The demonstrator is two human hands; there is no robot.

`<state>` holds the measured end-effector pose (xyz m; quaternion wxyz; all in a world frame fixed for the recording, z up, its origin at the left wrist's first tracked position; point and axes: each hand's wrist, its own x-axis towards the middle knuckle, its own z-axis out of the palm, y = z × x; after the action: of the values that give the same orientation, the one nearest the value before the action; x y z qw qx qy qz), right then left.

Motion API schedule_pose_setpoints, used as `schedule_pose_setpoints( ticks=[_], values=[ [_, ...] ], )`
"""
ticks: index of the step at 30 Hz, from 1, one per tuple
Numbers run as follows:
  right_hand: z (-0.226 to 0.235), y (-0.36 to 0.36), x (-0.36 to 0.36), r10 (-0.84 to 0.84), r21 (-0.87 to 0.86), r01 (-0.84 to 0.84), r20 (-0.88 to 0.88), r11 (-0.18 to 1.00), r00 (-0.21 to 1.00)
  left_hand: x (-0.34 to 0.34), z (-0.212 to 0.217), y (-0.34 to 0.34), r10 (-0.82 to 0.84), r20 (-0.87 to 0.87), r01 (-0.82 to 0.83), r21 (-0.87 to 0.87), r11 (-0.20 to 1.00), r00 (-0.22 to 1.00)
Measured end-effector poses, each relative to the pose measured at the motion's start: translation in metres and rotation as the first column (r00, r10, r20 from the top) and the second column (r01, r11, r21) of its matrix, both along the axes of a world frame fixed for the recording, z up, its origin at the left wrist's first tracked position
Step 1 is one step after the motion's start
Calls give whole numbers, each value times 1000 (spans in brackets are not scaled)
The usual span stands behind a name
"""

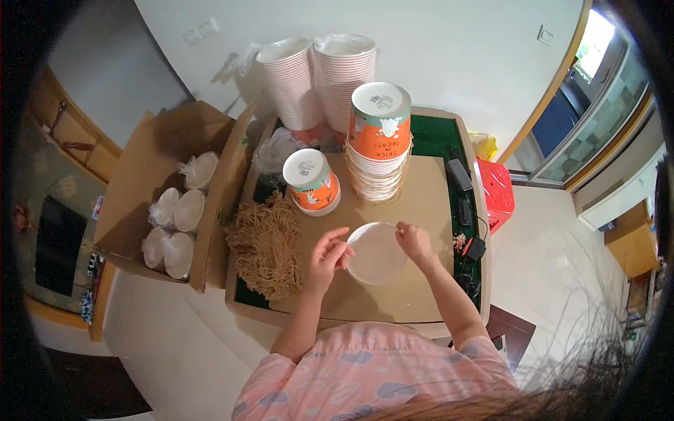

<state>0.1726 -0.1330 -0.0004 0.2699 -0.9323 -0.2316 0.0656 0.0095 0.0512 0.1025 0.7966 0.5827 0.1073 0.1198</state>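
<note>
A white paper bucket stands in front of me, its round mouth facing up. At the right side of its rim my right hand is closed, fingers pinched on the edge. Beside the left rim is my left hand, index finger raised and fingers apart; nothing shows in it. A heap of tan twine cords lies to the left of that hand. Beyond the bucket, an upside-down orange and green printed bucket stands near a tall inverted stack of such buckets with twine loops hanging round it.
Two tall stacks of nested buckets stand against the wall. On the left, an open cardboard box holds several bagged white buckets. Black adapters and cables lie along the table's right edge. A red plastic stool is beyond it.
</note>
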Motion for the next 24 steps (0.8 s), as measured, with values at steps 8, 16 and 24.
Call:
schedule_pose_setpoints(
  ticks=[8,16,24],
  values=[
    [14,18,10,122,12,-125,129,992,984,-11,24,1,-9,45,8,31,999,999],
    [5,13,18,138,25,-145,185,989,973,1,29,3,-29,-9,29,-51,998,1000],
    [61,-12,-109,531,688,21,-578,725,620,-22,-7,-24,-148,-143,135,-99,986,979]
  ],
)
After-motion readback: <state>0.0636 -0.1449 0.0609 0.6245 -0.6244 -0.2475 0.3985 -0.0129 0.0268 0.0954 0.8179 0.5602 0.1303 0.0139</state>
